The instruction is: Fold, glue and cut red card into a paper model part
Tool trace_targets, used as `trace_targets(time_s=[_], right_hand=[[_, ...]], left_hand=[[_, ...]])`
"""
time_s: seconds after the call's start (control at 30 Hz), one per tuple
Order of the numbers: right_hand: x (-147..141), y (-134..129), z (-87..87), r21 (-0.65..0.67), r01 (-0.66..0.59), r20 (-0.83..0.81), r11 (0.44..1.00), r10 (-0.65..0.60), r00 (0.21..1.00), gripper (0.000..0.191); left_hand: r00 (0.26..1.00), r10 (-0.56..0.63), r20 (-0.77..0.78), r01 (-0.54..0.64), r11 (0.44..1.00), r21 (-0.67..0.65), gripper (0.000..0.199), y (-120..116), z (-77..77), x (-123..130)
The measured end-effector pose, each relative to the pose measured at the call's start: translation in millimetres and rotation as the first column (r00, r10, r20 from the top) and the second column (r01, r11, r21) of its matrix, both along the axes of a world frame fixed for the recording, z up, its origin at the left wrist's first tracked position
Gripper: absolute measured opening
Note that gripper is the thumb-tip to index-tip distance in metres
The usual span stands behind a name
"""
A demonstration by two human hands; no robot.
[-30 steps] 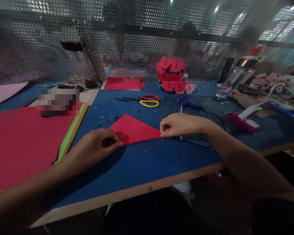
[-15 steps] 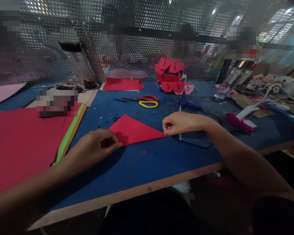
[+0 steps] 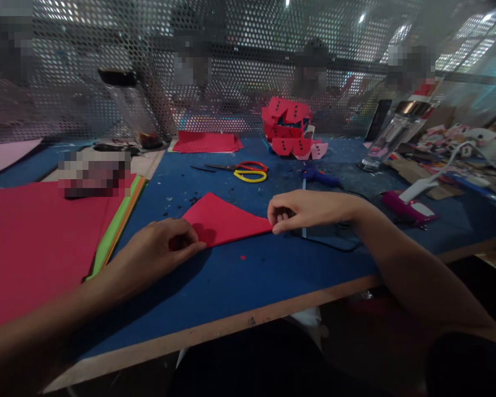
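Observation:
A folded triangle of red paper lies on the blue tabletop between my hands. My left hand pinches its left corner, thumb along the lower folded edge. At the narrow right corner, my right hand has thumb and fingertips closed on the paper's tip. Scissors with one red and one yellow handle rest just beyond the paper. Past my right hand lies a blue glue gun, a pale glue stick showing below it and its dark cord running behind my wrist.
Large red sheets over green and orange ones cover the left side. Red paper pieces and dotted red paper shapes stand at the back by a perforated metal screen. A glass bottle and a magenta device are on the right.
My right hand has shifted slightly left along the paper, and its fingers now curl over the right tip. My left hand stays at the left corner.

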State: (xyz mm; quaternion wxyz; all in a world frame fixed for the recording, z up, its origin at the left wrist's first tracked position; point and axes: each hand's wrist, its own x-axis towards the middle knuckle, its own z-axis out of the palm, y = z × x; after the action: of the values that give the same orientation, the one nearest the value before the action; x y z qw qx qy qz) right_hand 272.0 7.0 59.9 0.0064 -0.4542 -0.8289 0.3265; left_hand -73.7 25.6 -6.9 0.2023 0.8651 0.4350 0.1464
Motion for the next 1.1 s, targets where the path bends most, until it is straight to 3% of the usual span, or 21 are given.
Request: trace_targets(time_s=[0.17,0.5,1.1], right_hand=[[-7.6,1.5,-5.9,0.008,-0.013,0.097,1.0,0.012,0.995,0.018],[-9.5,2.2,-3.0,-0.003,0.009,0.126,1.0,-0.008,0.992,0.019],[-15.9,-1.9,-9.7,0.109,0.04,0.216,0.993,-0.063,0.974,0.006]], left_hand=[[1.0,-0.004,0.0,0.004,1.0,0.012,0.035,0.1,-0.3,-1.7],[1.0,-0.003,-0.012,0.003,1.0,0.009,0.036,-0.3,2.1,0.9],[1.0,-0.008,-0.004,0.008,1.0,0.011,0.037,0.5,2.8,2.7]])
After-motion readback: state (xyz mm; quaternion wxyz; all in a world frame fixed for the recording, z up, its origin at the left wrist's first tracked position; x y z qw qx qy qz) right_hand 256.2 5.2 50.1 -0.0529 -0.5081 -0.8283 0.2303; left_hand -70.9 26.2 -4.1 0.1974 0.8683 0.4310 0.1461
